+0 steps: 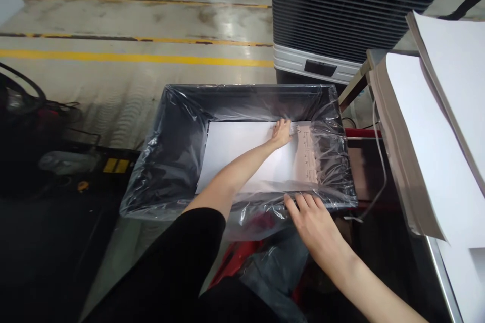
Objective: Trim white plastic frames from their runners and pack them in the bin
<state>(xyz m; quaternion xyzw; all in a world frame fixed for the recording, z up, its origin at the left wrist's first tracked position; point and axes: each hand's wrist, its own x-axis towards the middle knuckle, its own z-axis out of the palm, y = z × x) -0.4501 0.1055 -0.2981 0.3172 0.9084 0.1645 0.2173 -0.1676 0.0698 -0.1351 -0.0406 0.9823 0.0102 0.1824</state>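
A dark rectangular bin [227, 92] is lined with clear plastic film [151, 171]. White sheets [238, 154] lie flat on its bottom, with a light brown cardboard piece with cut-out shapes [306, 159] at their right end. My left hand [281, 134] reaches down into the bin, touching the top sheet near its far edge, close to the cardboard. Its fingers are slightly bent and hold nothing visible; their tips are hard to make out. Across the near rim, toward the right, my right hand [312, 217] lies on the film with its fingers apart.
To the right, stacks of white-faced board [424, 126] lie on a metal-edged table, overhanging its edge. A large ribbed dark unit [341, 15] stands behind the bin. Dark machinery [68, 161] is at left. Yellow lines [151, 58] cross the floor.
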